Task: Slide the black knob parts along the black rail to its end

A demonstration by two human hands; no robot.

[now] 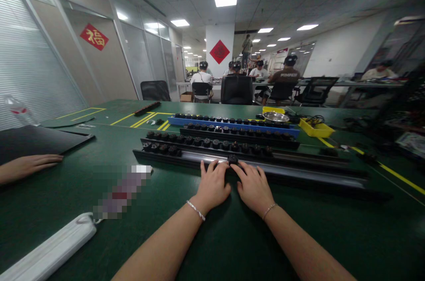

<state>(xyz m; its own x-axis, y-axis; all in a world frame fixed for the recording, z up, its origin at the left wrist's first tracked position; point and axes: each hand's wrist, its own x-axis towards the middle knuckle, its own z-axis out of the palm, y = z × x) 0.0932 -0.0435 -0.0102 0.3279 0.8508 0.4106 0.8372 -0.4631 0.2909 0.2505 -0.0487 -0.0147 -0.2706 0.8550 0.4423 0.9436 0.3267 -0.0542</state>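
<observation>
My left hand and my right hand reach side by side to the nearest long black rail. Their fingers are spread and rest over its front edge, with both thumbs away from the other fingers. Close to the inner fingertips is a small round black part, sitting in the rail's shiny channel. I cannot tell how firmly the fingertips touch it. At the rail's left end several similar black parts stand in a row.
Behind lie more black rails and a blue rail with rows of black parts. A yellow bin and a metal bowl stand back right. Another person's hand rests at left by a dark panel. A white strip lies front left.
</observation>
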